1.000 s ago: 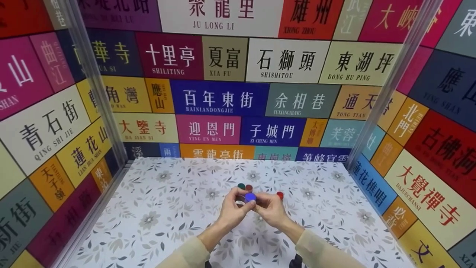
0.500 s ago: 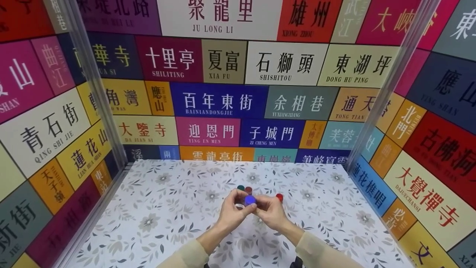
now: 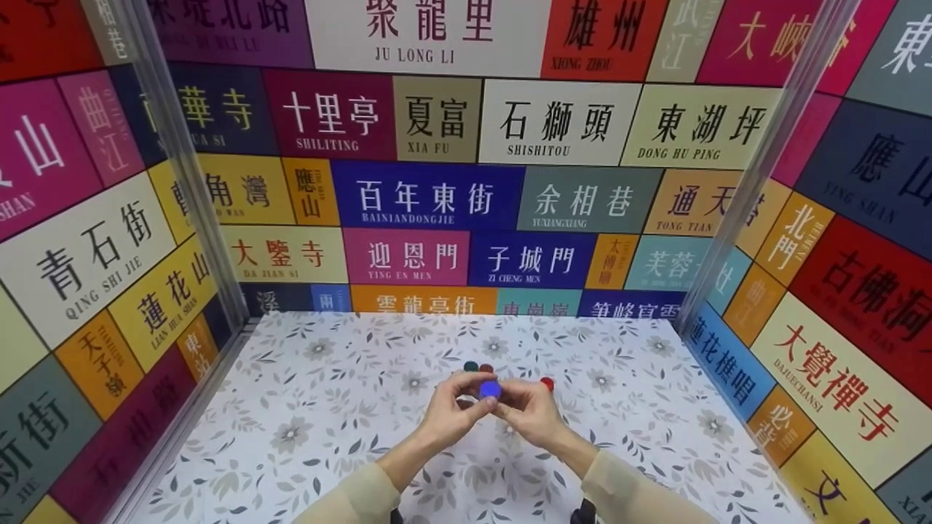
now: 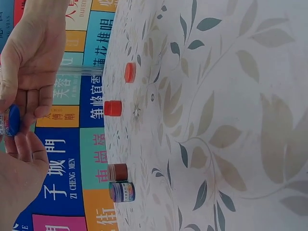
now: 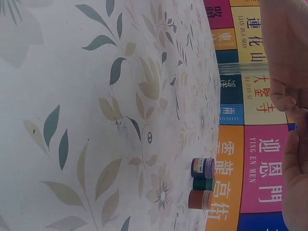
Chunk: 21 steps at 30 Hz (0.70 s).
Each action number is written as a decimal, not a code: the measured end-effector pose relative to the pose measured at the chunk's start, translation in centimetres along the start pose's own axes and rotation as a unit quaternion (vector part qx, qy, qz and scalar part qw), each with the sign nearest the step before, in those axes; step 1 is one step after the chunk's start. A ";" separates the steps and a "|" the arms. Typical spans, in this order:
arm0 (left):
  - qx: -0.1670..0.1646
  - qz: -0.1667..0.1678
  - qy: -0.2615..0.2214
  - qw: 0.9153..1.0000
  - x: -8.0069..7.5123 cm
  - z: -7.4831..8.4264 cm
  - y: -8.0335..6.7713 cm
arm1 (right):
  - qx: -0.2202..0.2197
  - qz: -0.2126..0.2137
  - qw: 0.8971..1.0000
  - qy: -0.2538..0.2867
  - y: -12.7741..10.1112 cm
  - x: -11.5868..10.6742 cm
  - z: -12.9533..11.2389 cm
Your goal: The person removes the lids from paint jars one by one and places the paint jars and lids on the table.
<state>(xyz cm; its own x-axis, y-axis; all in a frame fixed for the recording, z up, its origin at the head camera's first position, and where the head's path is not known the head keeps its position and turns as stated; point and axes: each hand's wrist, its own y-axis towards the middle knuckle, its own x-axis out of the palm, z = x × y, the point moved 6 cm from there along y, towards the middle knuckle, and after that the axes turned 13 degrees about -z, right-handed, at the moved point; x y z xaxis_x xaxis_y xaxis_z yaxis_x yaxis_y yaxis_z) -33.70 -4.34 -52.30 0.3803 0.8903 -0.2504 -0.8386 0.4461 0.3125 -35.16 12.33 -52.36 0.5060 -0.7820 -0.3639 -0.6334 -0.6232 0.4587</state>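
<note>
A small jar with a blue cap [image 3: 489, 389] is held above the floral table [image 3: 328, 407], pinched between both hands. My left hand [image 3: 470, 400] grips it from the left and my right hand [image 3: 511, 399] from the right, fingers curled round it. In the left wrist view the blue cap [image 4: 14, 119] shows at the left edge between the left hand [image 4: 19, 178] and the right hand [image 4: 29, 57]. The right wrist view catches only finger edges [image 5: 293, 159]; the jar is out of its frame.
Small paint jars stand behind the hands: a green-capped one [image 3: 471, 366], a brown one [image 3: 486, 369] and a red one [image 3: 547, 383]. The left wrist view adds a red cap [image 4: 130, 72] and a dark labelled jar [image 4: 122, 191]. Sign-covered walls [image 3: 429, 196] enclose three sides.
Both hands stay on the blue-capped jar at the same spot; only slight finger shifts show. The jars on the table have not moved.
</note>
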 end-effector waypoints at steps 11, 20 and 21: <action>-0.005 0.014 0.002 1.000 0.0 0.1 0.0 | -0.004 0.000 1.000 -0.010 0.0 0.0 0.3; -0.020 0.025 -0.002 1.000 0.1 0.2 -0.2 | -0.004 0.003 1.000 -0.001 -0.1 0.2 0.3; -0.019 0.026 -0.005 0.999 0.2 0.2 -0.2 | -0.010 0.002 1.000 -0.002 -0.1 0.2 0.3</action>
<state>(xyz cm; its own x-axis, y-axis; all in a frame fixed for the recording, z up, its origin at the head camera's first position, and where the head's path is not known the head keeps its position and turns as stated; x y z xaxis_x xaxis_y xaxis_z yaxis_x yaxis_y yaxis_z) -33.40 -4.27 -52.22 0.3398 0.9128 -0.2266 -0.8715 0.3962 0.2889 -35.19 12.26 -52.74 0.5019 -0.7840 -0.3652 -0.6235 -0.6206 0.4755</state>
